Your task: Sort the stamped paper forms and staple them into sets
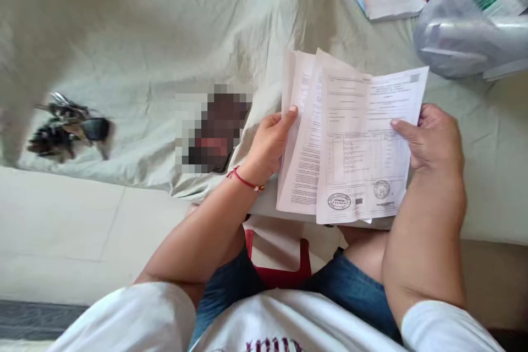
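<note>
Head view: grasping rear printed sheets (304,170) with left hand (270,140), pinching stamped front sheet (350,168) with right hand (435,140), over near edge of cloth (206,38). Could let sheets slip or crease through slackened hold or uneven pull. Note thin, flat, rectangular paper with fold lines; rumpled, soft-looking cloth; crinkled, translucent bag (441,44) beyond right hand.

The head camera looks forward and down, near the papers (355,143)
</note>
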A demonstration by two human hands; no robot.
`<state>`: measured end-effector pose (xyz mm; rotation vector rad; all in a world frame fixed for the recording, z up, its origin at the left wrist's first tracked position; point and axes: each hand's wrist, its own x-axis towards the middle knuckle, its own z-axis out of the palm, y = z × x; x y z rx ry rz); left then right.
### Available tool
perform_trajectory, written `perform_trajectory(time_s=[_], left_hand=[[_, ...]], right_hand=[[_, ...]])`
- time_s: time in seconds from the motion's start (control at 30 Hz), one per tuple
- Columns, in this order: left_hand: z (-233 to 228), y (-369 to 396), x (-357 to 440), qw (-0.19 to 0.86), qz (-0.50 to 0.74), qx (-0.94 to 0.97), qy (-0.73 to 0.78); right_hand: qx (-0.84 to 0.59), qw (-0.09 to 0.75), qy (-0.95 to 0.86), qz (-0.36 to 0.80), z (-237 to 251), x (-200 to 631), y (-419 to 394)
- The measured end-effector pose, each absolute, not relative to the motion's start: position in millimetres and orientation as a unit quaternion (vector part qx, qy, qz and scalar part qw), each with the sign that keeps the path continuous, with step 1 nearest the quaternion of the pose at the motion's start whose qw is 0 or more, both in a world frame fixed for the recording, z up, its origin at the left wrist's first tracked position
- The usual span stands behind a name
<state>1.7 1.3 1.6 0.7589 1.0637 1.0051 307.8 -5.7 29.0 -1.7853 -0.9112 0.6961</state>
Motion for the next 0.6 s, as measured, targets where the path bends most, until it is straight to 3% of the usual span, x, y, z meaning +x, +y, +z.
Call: perform_trajectory(time_s=[0.33,0.6], left_hand=[[2,1,-2,0.688,0.428,0.349,0.470],[0,1,-2,0.689,0.430,0.355,0.463]], right_hand=[[-0.733,0.532,-0.365,0.214,28,318,-2],[-0.800,0.408,-0.424,0.121,31,336,-15]])
